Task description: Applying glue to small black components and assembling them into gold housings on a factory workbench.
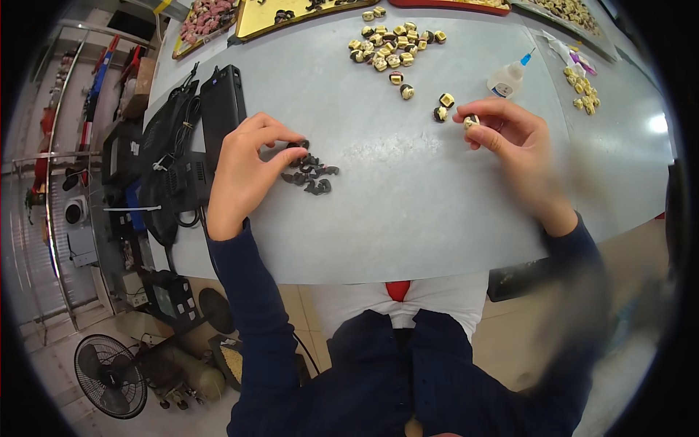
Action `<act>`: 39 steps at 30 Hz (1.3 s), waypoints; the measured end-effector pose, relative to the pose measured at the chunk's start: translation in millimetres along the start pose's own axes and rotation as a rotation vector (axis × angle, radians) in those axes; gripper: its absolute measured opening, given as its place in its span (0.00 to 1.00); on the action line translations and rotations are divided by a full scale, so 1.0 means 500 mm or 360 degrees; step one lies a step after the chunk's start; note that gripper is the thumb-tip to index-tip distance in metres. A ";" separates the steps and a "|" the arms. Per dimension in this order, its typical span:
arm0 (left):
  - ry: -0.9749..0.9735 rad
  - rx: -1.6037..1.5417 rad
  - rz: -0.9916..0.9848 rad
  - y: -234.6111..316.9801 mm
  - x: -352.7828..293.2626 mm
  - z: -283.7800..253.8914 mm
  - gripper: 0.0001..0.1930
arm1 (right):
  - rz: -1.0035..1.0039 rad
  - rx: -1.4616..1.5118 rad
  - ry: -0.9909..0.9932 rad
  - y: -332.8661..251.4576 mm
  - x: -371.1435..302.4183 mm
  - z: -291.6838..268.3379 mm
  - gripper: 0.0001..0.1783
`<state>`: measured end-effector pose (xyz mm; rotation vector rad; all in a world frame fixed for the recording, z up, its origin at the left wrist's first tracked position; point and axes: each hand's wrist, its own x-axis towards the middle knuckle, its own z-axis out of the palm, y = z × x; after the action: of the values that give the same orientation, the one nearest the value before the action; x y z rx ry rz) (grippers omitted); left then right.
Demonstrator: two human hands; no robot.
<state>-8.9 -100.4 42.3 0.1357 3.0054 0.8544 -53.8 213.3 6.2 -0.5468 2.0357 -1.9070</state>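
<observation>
My left hand (244, 164) is closed in a pinch on a small black curved piece (301, 144). Just beneath its fingertips lies a loose heap of similar black curved pieces (313, 173) on the grey table. My right hand (518, 142) grips a small cream-and-black figure piece (472, 121) between thumb and fingers, above the table. Beside those fingertips rest two more cream-and-black pieces (443, 108). Behind the right hand stands a clear squeeze bottle (507, 79) with a blue needle tip.
A large cluster of cream-and-black pieces (393, 47) covers the far middle of the table (393, 218). Trays of parts, one yellow (262, 22), line the back edge. At left lie a black box (223, 98) and cables. Cream pieces (582, 91) sit far right. A fan (109, 375) stands lower left.
</observation>
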 end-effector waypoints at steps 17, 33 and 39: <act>-0.0334 -0.0109 0.0396 0.046 -0.002 0.039 0.08 | 0.0200 0.0534 -0.0084 -0.021 0.000 -0.006 0.24; 0.0013 -0.0353 0.0526 0.051 0.004 0.052 0.06 | 0.0331 0.0950 -0.0186 -0.020 -0.009 -0.008 0.22; 0.0164 -0.0410 0.0547 0.057 0.000 0.056 0.06 | 0.0250 0.0661 -0.0151 -0.015 -0.002 -0.007 0.21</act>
<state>-5.5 -61.7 33.6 0.6350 2.9734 1.3042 -54.0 216.7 13.8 -0.3524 1.5134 -2.0801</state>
